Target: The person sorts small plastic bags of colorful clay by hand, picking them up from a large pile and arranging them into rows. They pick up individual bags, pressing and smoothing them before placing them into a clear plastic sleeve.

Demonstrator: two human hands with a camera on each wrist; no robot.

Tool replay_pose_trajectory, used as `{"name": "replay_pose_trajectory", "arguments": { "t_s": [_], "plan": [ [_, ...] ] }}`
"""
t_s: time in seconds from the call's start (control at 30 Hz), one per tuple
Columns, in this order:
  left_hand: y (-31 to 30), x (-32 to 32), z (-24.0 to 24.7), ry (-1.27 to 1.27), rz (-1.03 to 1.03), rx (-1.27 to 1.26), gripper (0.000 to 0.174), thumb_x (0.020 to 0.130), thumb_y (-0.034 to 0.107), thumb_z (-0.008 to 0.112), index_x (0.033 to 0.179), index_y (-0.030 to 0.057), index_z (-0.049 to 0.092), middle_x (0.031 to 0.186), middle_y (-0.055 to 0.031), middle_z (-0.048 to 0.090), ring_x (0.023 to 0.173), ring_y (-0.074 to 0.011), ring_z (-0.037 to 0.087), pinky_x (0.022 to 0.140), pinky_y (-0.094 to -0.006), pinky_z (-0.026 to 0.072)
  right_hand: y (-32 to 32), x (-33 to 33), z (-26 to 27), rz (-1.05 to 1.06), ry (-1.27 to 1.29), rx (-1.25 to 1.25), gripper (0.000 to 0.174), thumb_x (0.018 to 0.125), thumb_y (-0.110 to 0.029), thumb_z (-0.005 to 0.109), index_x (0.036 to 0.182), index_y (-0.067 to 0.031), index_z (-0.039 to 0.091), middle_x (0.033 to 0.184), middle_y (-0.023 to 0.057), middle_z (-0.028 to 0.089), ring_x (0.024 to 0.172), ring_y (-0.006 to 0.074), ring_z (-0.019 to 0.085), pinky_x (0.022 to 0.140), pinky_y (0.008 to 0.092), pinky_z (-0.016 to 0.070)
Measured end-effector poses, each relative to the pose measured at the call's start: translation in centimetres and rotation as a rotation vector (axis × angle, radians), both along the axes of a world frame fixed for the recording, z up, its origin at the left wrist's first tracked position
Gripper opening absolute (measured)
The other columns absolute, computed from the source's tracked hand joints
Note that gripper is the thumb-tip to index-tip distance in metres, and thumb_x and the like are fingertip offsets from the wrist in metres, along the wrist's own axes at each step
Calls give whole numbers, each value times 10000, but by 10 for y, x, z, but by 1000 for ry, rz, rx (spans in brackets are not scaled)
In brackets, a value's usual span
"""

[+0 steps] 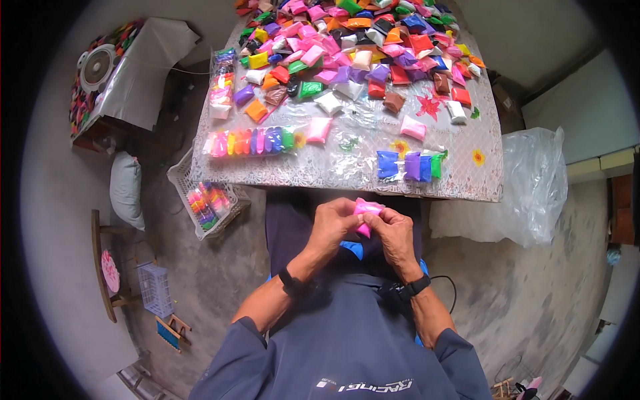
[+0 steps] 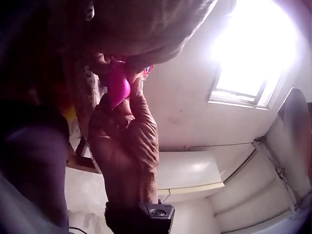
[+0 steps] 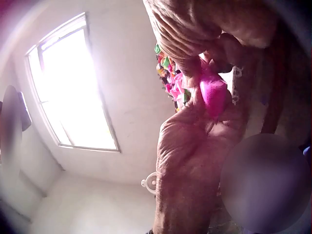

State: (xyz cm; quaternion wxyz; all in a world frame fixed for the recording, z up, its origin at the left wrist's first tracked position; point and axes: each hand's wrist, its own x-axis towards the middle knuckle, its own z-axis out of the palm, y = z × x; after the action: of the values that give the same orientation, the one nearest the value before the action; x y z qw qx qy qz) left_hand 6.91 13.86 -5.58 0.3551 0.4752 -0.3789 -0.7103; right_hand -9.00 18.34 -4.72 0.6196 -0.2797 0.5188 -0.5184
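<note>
I hold one pink packet (image 1: 365, 212) in both hands, above my lap and just short of the near edge of the table (image 1: 467, 183). The packet is small and pillow-shaped, with a smooth, glossy film skin. In both wrist views it shows as a saturated magenta bulge between the fingers.

Left hand (image 1: 330, 227): the grip is a pinch. The fingers are curled, with thumb and fingertips on the left end of the packet.

Right hand (image 1: 395, 235): the grip is also a pinch. The fingers are curled on the right side and lower edge of the packet. The two hands meet at the fingertips around it. The wrist views are blurred at close range, so I cannot tell how many fingers of each hand bear on the film.

The table carries a shiny, silvery cover with a flower print. On its far half lies a heap of packets (image 1: 360, 47) of the same pillow shape, in pink, orange, white, purple, green, brown and black. Nearer, on the left, a clear sleeve (image 1: 250, 141) holds a row of packets in rainbow order. Near the front edge, just beyond my hands, a blue, purple and green group (image 1: 408, 165) lies side by side. On the floor, left of the table, stands a white lattice basket (image 1: 179, 183) with more coloured packs inside.
</note>
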Motion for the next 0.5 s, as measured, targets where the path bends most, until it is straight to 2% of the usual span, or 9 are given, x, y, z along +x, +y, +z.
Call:
{"name": "replay_pose_trajectory", "arguments": {
  "t_s": [0.1,0.17,0.3,0.4,0.47,0.5],
  "plan": [
    [3,4,8,3,-29,-37,139,849,-14,717,985,-42,713,864,-75,731,739,-115,662,704,-259,535,2,2,3,-10,11,-35,287,947,-112,739,1174,63,728,969,38,747,804,58,634,741,213,510],
    [8,3,18,36,-28,7,147,857,-13,713,1001,-43,717,876,-76,735,755,-117,667,715,-258,536,5,-2,0,46,143,-29,286,946,-96,731,1185,60,726,987,44,749,824,65,645,765,216,519],
    [15,5,-4,31,-32,3,142,881,15,712,1010,-44,716,886,-78,738,766,-116,670,725,-255,535,9,-1,-15,33,129,-31,280,952,-79,708,1192,66,722,1001,57,752,853,76,661,793,222,530],
    [12,6,-12,9,-55,-7,170,912,79,728,1032,-39,712,906,-73,738,779,-110,669,733,-249,532,8,-2,-29,19,18,-19,286,962,-58,673,1213,76,709,1032,73,750,879,87,673,816,227,537],
    [8,7,0,58,-72,100,197,924,142,744,1039,-15,714,921,-59,735,775,-91,656,712,-236,510,8,-2,-36,-29,49,-13,256,930,-125,705,1145,-2,772,842,-21,718,679,16,559,597,197,440],
    [6,9,-1,57,-73,102,197,924,142,744,1039,-15,714,921,-59,735,775,-91,656,712,-236,510,7,-1,-34,-30,47,-11,256,930,-125,705,1145,-2,772,842,-21,718,679,16,559,597,197,440]
  ]
}}
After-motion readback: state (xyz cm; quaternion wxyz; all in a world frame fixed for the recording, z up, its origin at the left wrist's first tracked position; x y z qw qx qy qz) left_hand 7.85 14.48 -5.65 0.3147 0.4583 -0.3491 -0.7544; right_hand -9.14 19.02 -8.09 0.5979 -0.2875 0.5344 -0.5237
